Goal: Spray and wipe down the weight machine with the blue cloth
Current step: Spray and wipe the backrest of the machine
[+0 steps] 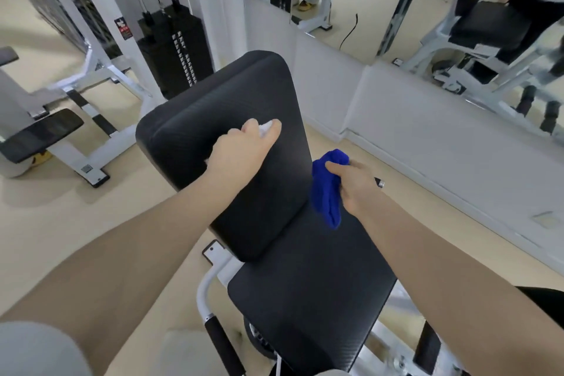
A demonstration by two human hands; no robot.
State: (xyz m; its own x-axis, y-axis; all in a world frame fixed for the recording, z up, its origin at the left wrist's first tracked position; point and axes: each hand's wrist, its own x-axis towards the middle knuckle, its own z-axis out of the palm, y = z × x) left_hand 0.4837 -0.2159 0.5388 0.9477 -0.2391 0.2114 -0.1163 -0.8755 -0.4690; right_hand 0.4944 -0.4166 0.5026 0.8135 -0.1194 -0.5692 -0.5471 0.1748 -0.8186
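The weight machine's black back pad (232, 137) slopes up in the middle of the view, with its black seat pad (311, 290) below it. My left hand (244, 149) is over the back pad and grips a small white spray bottle (266, 127), of which only the top shows between my fingers. My right hand (354, 183) is at the pad's right edge and holds a bunched blue cloth (328, 189), which hangs down against the pad's side.
A black weight stack (174, 49) in a white frame stands behind the pad. Another bench (42, 134) is at the left. A mirror wall (457, 9) runs along the right above a white ledge. White frame tubes and black grips (222, 345) sit under the seat.
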